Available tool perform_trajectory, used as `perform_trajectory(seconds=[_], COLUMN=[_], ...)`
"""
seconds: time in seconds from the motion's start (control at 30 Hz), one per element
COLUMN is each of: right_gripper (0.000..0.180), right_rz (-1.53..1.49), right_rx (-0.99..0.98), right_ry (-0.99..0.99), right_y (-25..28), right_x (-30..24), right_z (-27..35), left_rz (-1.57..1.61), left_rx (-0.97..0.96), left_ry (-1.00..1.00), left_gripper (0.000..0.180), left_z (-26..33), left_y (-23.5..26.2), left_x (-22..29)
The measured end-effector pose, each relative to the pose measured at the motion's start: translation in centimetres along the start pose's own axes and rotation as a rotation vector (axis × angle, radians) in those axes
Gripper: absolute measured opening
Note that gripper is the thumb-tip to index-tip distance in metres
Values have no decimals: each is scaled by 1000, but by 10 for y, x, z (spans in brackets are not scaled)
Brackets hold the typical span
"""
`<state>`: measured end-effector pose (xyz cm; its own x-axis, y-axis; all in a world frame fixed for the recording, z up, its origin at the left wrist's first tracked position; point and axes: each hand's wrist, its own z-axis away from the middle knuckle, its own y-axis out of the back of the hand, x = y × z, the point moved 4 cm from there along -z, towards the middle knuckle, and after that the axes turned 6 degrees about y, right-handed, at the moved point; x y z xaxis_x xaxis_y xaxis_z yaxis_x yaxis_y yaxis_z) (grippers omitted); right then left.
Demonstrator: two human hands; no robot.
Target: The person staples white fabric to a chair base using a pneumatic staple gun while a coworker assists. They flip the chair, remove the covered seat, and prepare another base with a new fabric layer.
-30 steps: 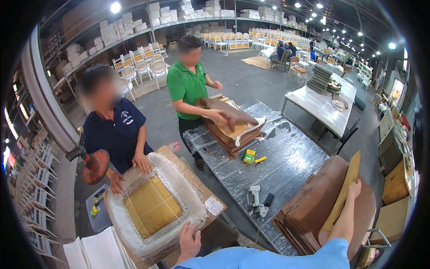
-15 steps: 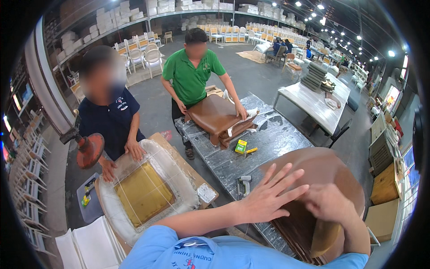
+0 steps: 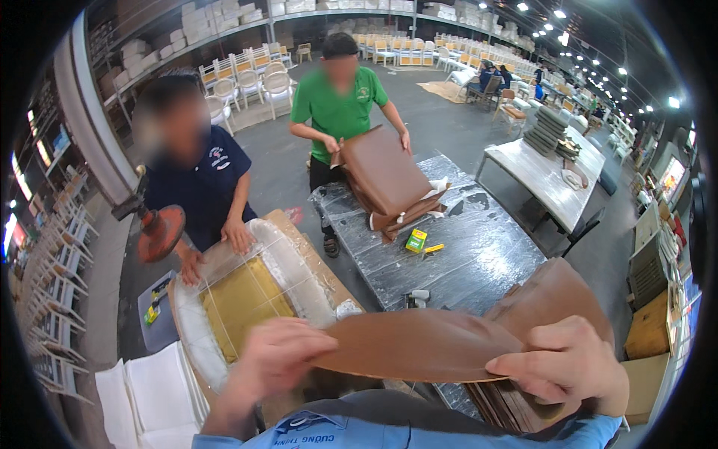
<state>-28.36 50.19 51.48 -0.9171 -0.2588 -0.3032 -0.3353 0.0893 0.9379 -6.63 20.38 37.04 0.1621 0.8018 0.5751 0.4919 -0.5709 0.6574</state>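
Observation:
A brown leather-like sheet [image 3: 419, 346] is stretched between my two hands, low in front of my body. My left hand [image 3: 278, 358] is closed on its left end. The right end is pinched in my right hand [image 3: 568, 365], thumb on top. Behind and under my right hand a pile of similar brown sheets [image 3: 572, 288] lies on the near right of the table, its layered edges showing below. Just beyond the held sheet is a grey hand tool [image 3: 417, 298], partly hidden by it.
The plastic-covered table [image 3: 479, 251] bears a green-and-yellow box [image 3: 416, 239] and a folded brown pile [image 3: 385, 176] handled by a co-worker in green. At left, another co-worker rests hands on a padded white frame [image 3: 299, 288]. White sheets [image 3: 161, 389] lie near left.
My left hand has moved left and closed on a brown sheet, now lifted from the pile between both hands. The co-worker in green has raised the folded brown piece.

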Motion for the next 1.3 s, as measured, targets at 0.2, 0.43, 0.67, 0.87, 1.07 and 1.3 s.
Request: perform_trajectory(seconds=[0.2,0.43,0.67,0.87,1.07,1.3], right_gripper=[40,44,33,22,36,18], right_rz=[-118,-119,-139,-357,-400,-501], right_rx=[-8,-106,80,469,333,-168], right_ry=[143,165,163,182,291,87], right_y=[9,-40,-79,-46,-60,-131], right_x=[6,45,96,89,67,48], right_z=[-11,-27,-55,-54,-67,-126], left_rz=[-324,-490,-775,-607,-299,403], left_rx=[85,-153,626,360,294,266], left_ry=[-171,-155,53,57,251,193], left_gripper=[15,31,30,30,36,40], left_z=[56,109,187,259,336,400], left_y=[133,189,167,201,222,221], left_x=[91,171,228,223,204,116])
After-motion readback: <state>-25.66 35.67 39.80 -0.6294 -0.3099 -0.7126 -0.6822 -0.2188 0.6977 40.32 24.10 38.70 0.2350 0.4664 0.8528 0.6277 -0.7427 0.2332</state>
